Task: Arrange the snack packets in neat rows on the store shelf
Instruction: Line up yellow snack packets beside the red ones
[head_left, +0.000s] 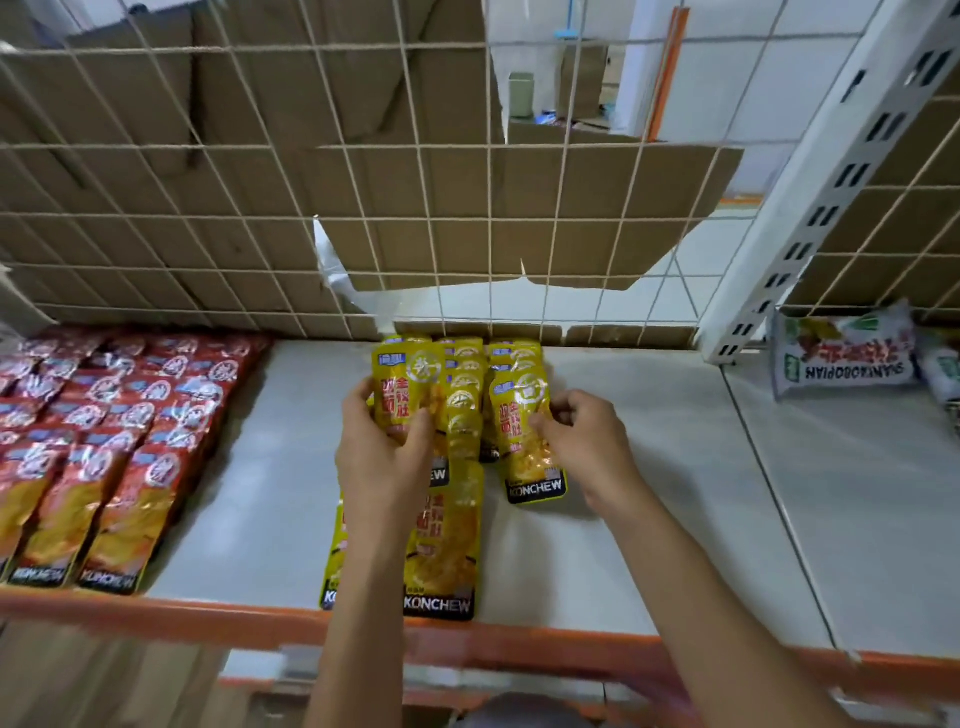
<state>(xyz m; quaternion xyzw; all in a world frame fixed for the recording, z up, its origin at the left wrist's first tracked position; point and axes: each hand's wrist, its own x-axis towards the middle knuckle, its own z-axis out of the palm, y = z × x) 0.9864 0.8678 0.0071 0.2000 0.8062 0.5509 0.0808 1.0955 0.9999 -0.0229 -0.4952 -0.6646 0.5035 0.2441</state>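
Yellow KONCHEW packets (451, 540): light, slick foil (so judged), best taken edgewise; one is gripped by left hand (382, 447), another pinched by right hand (589, 441).

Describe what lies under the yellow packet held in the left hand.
Under the held packet lie more yellow packets, overlapping toward the shelf front. The left hand hides where they meet.

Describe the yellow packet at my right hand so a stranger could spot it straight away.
On the pale shelf with the orange front edge, right of the red packets, yellow packets lie in rows. Take the rightmost row's front packet, held by the right hand. Unlike the nearer yellow ones, its black KONCHEW strip sits well back from the edge.
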